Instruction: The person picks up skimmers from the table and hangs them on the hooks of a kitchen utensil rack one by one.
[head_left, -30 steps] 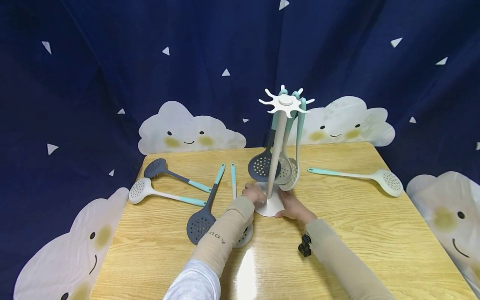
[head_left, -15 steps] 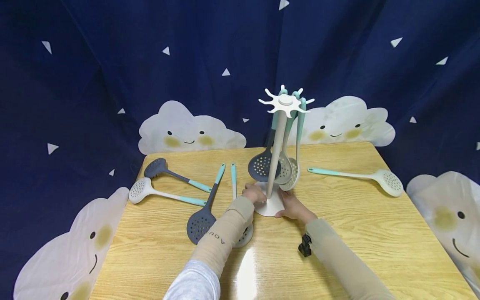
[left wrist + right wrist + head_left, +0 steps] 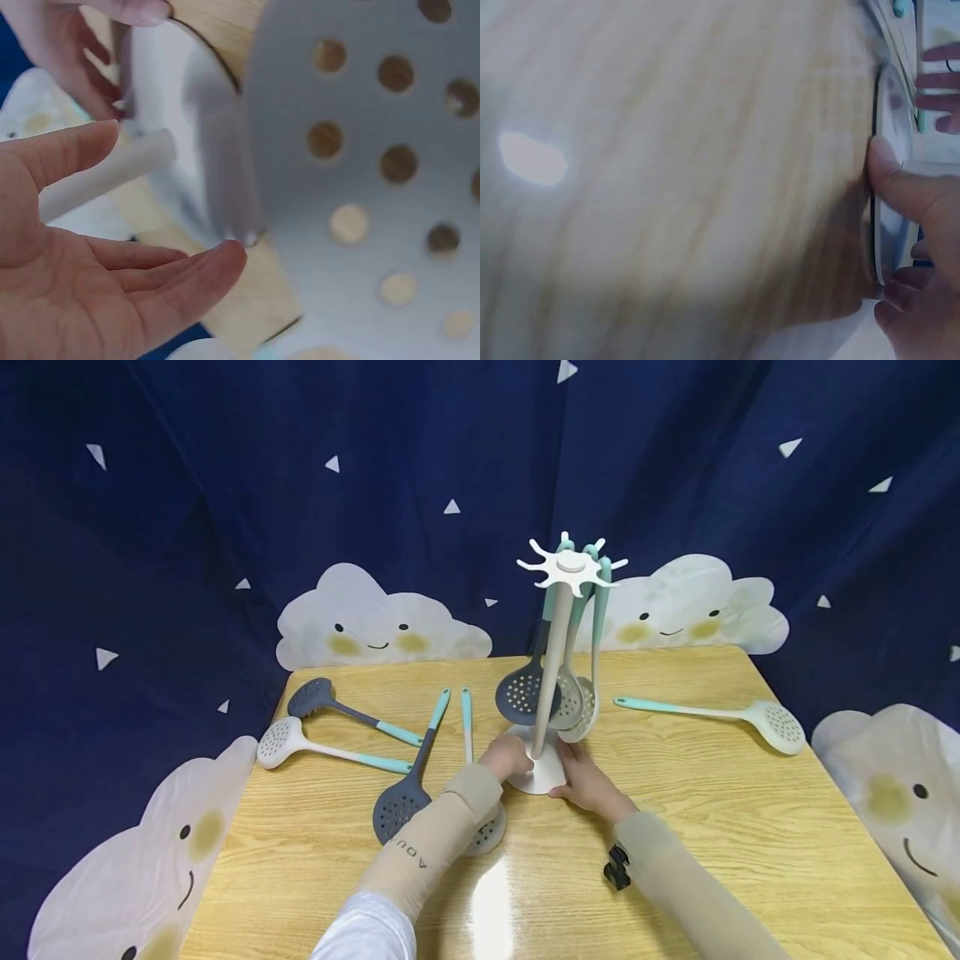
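A white utensil stand (image 3: 558, 643) rises from a round base (image 3: 542, 772), its top ringed with hooks. Three skimmers hang on its far right side: a dark grey one (image 3: 517, 693), a light grey one (image 3: 568, 700) and a white one (image 3: 588, 718). My right hand (image 3: 592, 785) grips the base at its right edge, with the thumb (image 3: 885, 161) on the near rim and fingers farther round. At the base's left side is my left hand (image 3: 508, 757). The left wrist view shows its thumb and fingers spread apart around the post (image 3: 112, 176), holding nothing.
Left of the stand lie a dark grey spoon-like utensil (image 3: 311, 695), a white skimmer (image 3: 276, 742) and a dark grey skimmer (image 3: 397, 806). Partly under my left forearm lies a light grey skimmer (image 3: 489, 835). Another white skimmer (image 3: 780, 725) lies on the right of the wooden table (image 3: 712, 802).
My left hand has loosened and lifted slightly, its forearm shifting left. My right forearm has shifted a little while that hand stays at the base. The stand keeps its place.
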### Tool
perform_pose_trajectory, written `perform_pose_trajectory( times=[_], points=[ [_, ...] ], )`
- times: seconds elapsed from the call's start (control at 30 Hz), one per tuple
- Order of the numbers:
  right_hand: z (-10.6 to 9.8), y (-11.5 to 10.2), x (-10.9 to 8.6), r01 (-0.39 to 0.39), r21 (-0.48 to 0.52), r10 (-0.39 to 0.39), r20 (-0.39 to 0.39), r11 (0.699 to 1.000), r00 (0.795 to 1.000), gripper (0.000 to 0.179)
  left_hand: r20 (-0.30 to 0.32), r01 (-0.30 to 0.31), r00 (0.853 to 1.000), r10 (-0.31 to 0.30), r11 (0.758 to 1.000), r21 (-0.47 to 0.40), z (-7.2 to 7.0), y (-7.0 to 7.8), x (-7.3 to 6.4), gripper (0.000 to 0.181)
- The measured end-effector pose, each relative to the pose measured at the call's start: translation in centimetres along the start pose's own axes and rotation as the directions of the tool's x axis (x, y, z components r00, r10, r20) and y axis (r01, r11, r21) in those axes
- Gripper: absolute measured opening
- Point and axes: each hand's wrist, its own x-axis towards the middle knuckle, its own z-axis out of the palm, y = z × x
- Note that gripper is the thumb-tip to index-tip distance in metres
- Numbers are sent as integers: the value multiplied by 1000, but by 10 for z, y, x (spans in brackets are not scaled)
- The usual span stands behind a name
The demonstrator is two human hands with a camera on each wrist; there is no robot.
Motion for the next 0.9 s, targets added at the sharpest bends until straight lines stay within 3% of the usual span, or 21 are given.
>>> perform_pose_trajectory(
  times=[0.17,0.3,0.4,0.47,0.5,0.57,0.6,0.63,0.67,0.8,0.9],
  points=[
    [-8,0,-11,21,-47,-23,-40,999,999,76,-27,-58,998,59,998,17,-9,3,-19,15],
    [-19,4,-15,43,-62,-50,-113,997,992,48,-75,-181,981,181,983,6,-21,1,-37,11],
    [-30,6,-16,54,-68,-65,-168,996,984,32,-109,-317,942,317,948,20,-34,-2,-52,15],
    [-37,7,-16,65,-83,-81,-203,994,976,26,-140,-406,903,407,913,38,-44,-2,-63,18],
    [-40,8,-15,68,-88,-86,-220,994,972,25,-168,-451,876,452,891,44,-49,-3,-68,19],
    [-47,9,-14,72,-103,-96,-253,992,963,22,-254,-541,804,538,839,64,-61,-2,-77,18],
    [-50,10,-13,71,-110,-99,-269,991,958,21,-310,-582,758,573,810,74,-66,-2,-82,18],
    [-53,11,-13,70,-116,-100,-285,991,953,20,-370,-622,703,607,778,95,-71,-3,-85,16],
    [-56,12,-12,67,-114,-99,-298,991,949,20,-430,-656,646,631,747,111,-76,-3,-88,14],
    [-68,16,-8,61,-106,-96,-358,992,929,19,-631,-736,379,677,634,238,-98,-1,-96,7],
    [-79,21,-5,57,-126,-104,-406,990,908,18,-709,-736,199,677,581,348,-115,2,-100,6]
  ],
)
